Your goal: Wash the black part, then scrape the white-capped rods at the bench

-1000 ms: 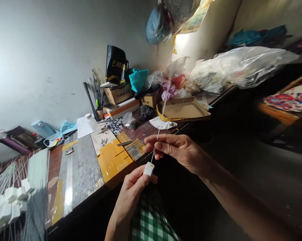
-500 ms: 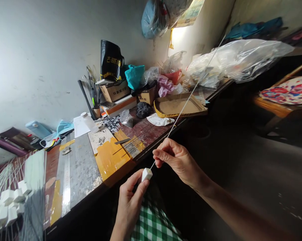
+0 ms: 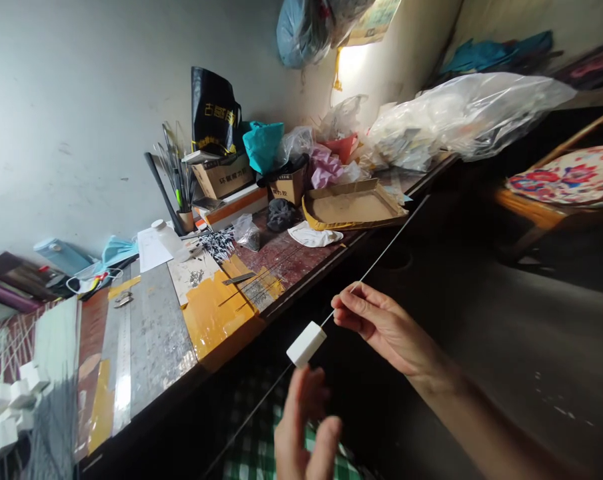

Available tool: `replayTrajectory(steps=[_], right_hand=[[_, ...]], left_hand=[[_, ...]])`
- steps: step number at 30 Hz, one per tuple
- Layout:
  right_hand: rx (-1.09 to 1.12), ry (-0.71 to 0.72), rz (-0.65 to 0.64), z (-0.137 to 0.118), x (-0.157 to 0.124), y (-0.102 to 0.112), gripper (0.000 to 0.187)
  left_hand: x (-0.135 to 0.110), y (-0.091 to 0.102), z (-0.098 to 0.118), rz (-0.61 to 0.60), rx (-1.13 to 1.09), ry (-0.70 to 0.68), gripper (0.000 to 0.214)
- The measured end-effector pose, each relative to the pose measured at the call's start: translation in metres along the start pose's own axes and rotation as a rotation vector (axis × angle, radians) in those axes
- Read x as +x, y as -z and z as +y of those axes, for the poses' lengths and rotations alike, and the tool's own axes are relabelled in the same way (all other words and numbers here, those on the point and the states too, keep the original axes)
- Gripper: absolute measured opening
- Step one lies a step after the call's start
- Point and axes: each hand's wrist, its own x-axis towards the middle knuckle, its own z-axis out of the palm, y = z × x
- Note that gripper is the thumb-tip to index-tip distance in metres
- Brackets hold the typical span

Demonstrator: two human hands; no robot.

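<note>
My right hand (image 3: pixel 381 327) pinches a long thin white stick (image 3: pixel 381 252) between thumb and fingers, in front of the table's edge. A small white block (image 3: pixel 306 344) sits skewered on the stick just left of my fingers, and the stick runs on through it down to the lower left. The far end of the stick points up and right over the dark floor. My left hand (image 3: pixel 304 427) hovers below the block with its fingers apart and blurred, touching nothing.
The worktable (image 3: pixel 156 333) runs along the wall, with yellow tape patches, a steel ruler (image 3: pixel 123 360) and a cardboard tray (image 3: pixel 354 208). White blocks on sticks (image 3: pixel 6 407) lie at far left. Boxes, bags and a pot of rods crowd the back. A cushioned chair (image 3: pixel 566 183) stands right.
My left hand let go of the white block and dropped below it. The stick swung from pointing up to lying lower and rightward, and it now passes through the block.
</note>
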Motion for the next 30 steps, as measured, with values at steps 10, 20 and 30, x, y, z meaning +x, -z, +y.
replayTrajectory(steps=[10,20,30], right_hand=[[-0.483,-0.422,-0.506,0.058,-0.045,0.017,0.041],[-0.904,0.048,-0.668,-0.014,0.042,-0.046,0.032],[-0.889,-0.151,-0.721,0.02,0.09,-0.099,0.022]], left_hand=[[0.053,0.014,-0.002,0.118,-0.322,0.196,0.032],[0.07,0.001,0.005,-0.359,-0.206,0.259,0.03],[0.078,0.022,-0.021,-0.176,-0.192,0.263,0.036]])
